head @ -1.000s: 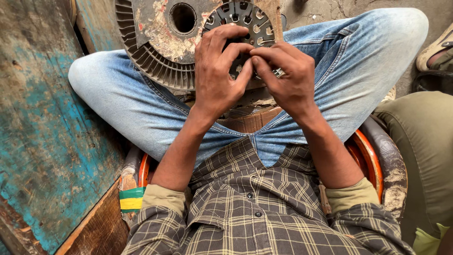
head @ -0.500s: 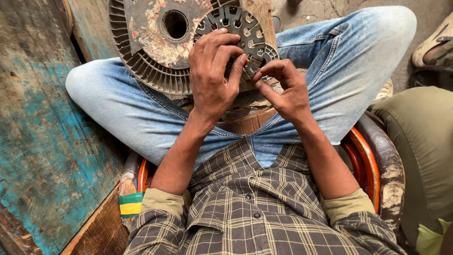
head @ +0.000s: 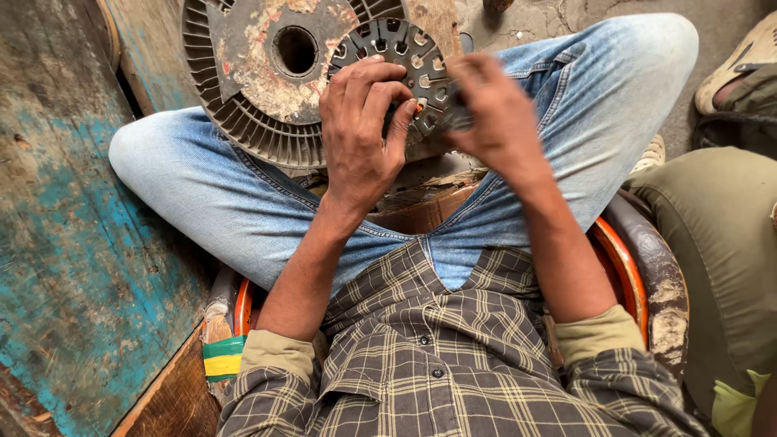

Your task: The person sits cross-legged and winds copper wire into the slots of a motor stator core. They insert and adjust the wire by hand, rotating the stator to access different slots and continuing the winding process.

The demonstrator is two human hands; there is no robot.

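The round slotted disc (head: pixel 405 61) is dull grey metal, matt and grimy. The larger finned wheel (head: pixel 259 89) behind it is rough metal with flaking, rust-stained paint. The jeans (head: pixel 202 194) are faded blue denim; the checked shirt (head: pixel 429 356) is soft woven cloth. The board (head: pixel 73 243) is worn wood, its blue paint peeling.
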